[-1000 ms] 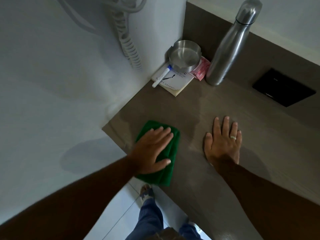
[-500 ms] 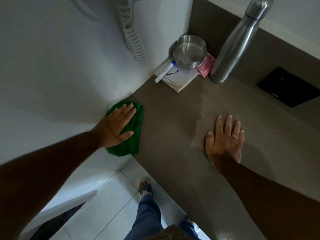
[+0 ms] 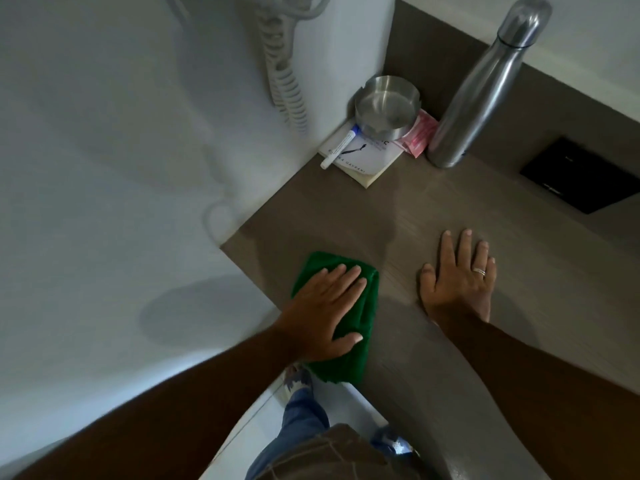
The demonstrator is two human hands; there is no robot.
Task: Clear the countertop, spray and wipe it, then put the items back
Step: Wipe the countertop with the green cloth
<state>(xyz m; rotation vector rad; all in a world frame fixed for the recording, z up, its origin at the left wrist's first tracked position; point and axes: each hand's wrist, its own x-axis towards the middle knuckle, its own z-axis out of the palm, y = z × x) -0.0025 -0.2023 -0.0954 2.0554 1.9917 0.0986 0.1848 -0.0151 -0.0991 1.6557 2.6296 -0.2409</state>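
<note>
My left hand [image 3: 322, 311] presses flat on a folded green cloth [image 3: 360, 362] at the near left corner of the brown countertop [image 3: 433, 202]; part of the cloth hangs over the front edge. My right hand [image 3: 459, 282], with a ring on one finger, rests flat and empty on the counter to the right of the cloth. In the back corner sit a white book [image 3: 363, 157] with a marker [image 3: 341, 147] on it, a steel ashtray [image 3: 388, 107], a pink packet [image 3: 417, 138] and a tall steel bottle [image 3: 481, 88].
A white wall runs along the left with a coiled cord [image 3: 287, 84] hanging on it. A black panel [image 3: 578, 174] is set into the surface at the right. Below the counter edge are my leg in jeans [image 3: 301, 420] and the tiled floor.
My left hand has slid the green cloth from the wall-side left edge back right and toward me, onto the near corner. The right hand has stayed put.
</note>
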